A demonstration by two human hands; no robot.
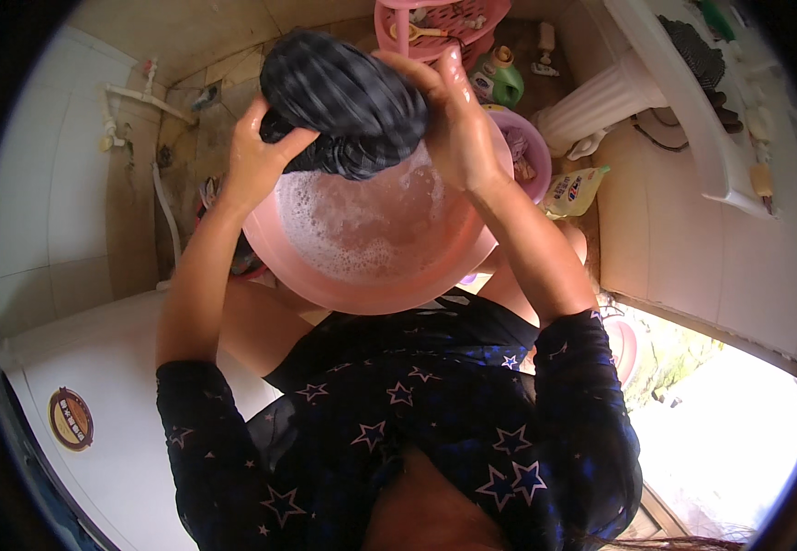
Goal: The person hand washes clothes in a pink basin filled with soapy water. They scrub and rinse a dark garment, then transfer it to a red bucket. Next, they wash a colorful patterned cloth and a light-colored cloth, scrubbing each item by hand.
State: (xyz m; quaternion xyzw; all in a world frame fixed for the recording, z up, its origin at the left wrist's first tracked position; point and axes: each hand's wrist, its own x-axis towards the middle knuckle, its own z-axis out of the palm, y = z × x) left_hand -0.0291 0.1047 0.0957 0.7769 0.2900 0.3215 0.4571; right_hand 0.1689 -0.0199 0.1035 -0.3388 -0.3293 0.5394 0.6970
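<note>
A bunched dark plaid cloth [347, 96] is held above a pink plastic basin [371, 293] of sudsy water [364, 227]. On the cloth's left side, my left hand [257, 155] grips it, with the thumb over the fabric. My right hand [464, 131] is at the cloth's right side, wet and with suds on the fingers; its palm faces the cloth and the fingertips reach behind it. Whether those fingers close on the fabric is partly hidden. The cloth covers the basin's far rim.
A purple basin [543, 151] with clothes stands right of the pink one. Beyond are a green detergent bottle [506, 86] and a pink plastic rack [433, 41]. A yellowish pouch [573, 193] lies at right, near a white pedestal [601, 100]. A white appliance [130, 413] is at left.
</note>
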